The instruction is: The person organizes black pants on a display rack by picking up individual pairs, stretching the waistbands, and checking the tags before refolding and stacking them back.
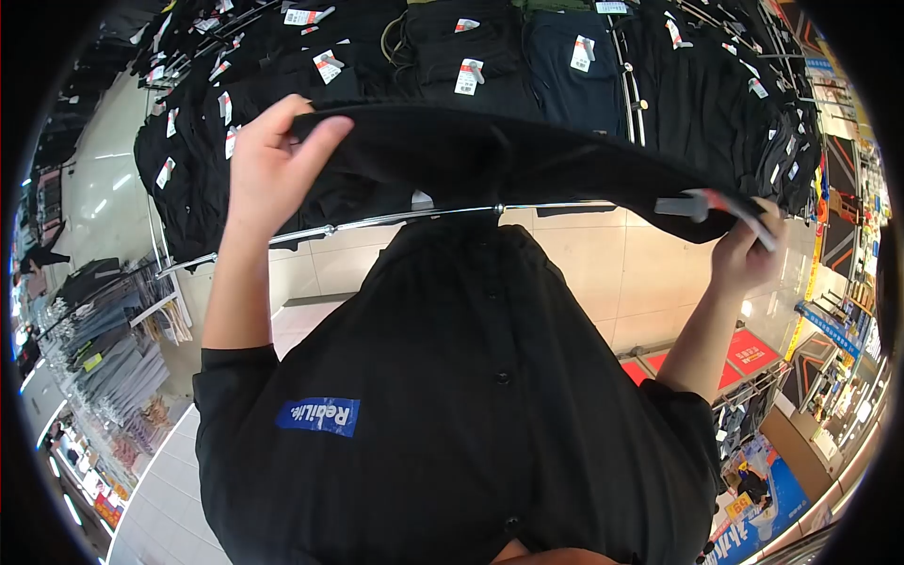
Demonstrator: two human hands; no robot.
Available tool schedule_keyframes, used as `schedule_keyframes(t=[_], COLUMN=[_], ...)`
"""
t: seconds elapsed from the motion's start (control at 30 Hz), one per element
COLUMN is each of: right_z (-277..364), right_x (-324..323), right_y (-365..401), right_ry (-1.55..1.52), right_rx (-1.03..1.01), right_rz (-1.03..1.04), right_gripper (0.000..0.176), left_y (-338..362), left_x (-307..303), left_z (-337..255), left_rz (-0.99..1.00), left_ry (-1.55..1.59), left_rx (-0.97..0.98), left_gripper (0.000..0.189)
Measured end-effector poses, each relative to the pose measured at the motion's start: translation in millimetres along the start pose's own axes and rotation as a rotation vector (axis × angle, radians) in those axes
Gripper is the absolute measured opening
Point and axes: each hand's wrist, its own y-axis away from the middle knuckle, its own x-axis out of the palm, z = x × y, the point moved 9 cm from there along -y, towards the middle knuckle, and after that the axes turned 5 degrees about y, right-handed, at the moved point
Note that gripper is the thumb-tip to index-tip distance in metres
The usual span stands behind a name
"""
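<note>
A piece of black clothing that looks like pants is stretched sideways between my two hands, in front of my chest. My left hand is closed on its left end, thumb on the near side. At the right end, lower down, my right hand pinches the fabric beside a price tag, which is blurred. The cloth sags between the hands, and its lower part is foreshortened. Behind it lie folded dark pants with white and red price tags, partly hidden by the held cloth.
A chrome rail runs along the front of the display, just beyond my body. More hanging clothes stand at the left. Red floor signs lie at the right, and pale floor tiles show below the rail.
</note>
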Motion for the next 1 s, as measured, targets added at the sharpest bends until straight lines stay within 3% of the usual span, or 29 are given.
schedule_keyframes(t=[0.03, 0.07, 0.13, 0.17, 0.2, 0.27, 0.33, 0.37, 0.4, 0.47, 0.5, 0.53, 0.6, 0.67, 0.73, 0.8, 0.87, 0.93, 1.0], right_z=[-13, -29, -29, -23, -13, -1, 18, 44, 66, 108, 134, 154, 168, 175, 184, 189, 164, 143, 145], right_x=[0, 1, 19, 31, 43, 64, 85, 91, 96, 101, 104, 116, 125, 129, 128, 118, 81, 72, 87], right_y=[1, 3, -1, -2, -5, -14, -11, -13, -16, -19, -27, -25, -26, -27, -28, -26, -13, -29, -39], right_ry=[-0.042, -0.084, -0.147, -0.256, -0.296, -0.376, -0.699, -0.767, -0.797, -0.710, -0.616, -0.787, -0.829, -0.910, -0.874, -0.688, -0.519, -0.387, -0.435], right_rx=[0.039, 0.126, 0.127, 0.134, 0.264, 0.437, 0.732, 0.747, 0.670, 0.497, 0.284, 0.274, 0.219, 0.112, 0.121, -0.007, -0.211, -0.020, -0.106], right_rz=[-0.038, -0.051, 0.062, -0.012, -0.041, -0.065, -0.125, -0.135, -0.127, -0.081, -0.037, 0.048, 0.201, 0.337, 0.421, 0.382, 0.089, -0.048, 0.189], right_gripper=[0.021, 0.019, 0.013, 0.010, 0.009, 0.011, 0.014, 0.013, 0.012, 0.019, 0.025, 0.021, 0.022, 0.034, 0.044, 0.045, 0.047, 0.056, 0.061], left_y=[4, 4, -2, -8, -13, -28, -36, -35, -36, -30, -22, -9, -4, -3, -4, -9, -11, -12, -14], left_x=[-4, 0, 21, 32, 36, 64, 86, 95, 104, 130, 151, 170, 162, 162, 164, 154, 145, 134, 127], left_z=[21, 18, -5, -15, -23, -17, -52, -66, -82, -106, -102, -99, -113, -105, -83, -75, -67, -65, -65], left_rz=[-0.034, -0.025, -0.004, 0.014, -0.053, -0.032, -0.053, -0.055, -0.082, 0.089, 0.162, 0.235, 0.224, 0.198, 0.173, 0.095, 0.007, 0.020, 0.020], left_ry=[0.081, 0.082, 0.393, 0.360, 0.244, 0.619, 0.870, 0.937, 0.921, 0.815, 0.944, 1.068, 1.071, 1.091, 1.144, 1.025, 1.117, 1.181, 1.156], left_rx=[-0.196, -0.197, -0.127, -0.122, -0.070, -0.177, -0.135, -0.036, 0.046, 0.235, 0.097, -0.043, 0.199, 0.234, 0.053, 0.067, 0.051, 0.081, 0.087], left_gripper=[0.016, 0.016, 0.014, 0.013, 0.013, 0.012, 0.017, 0.027, 0.035, 0.042, 0.047, 0.051, 0.062, 0.057, 0.047, 0.034, 0.031, 0.032, 0.031])
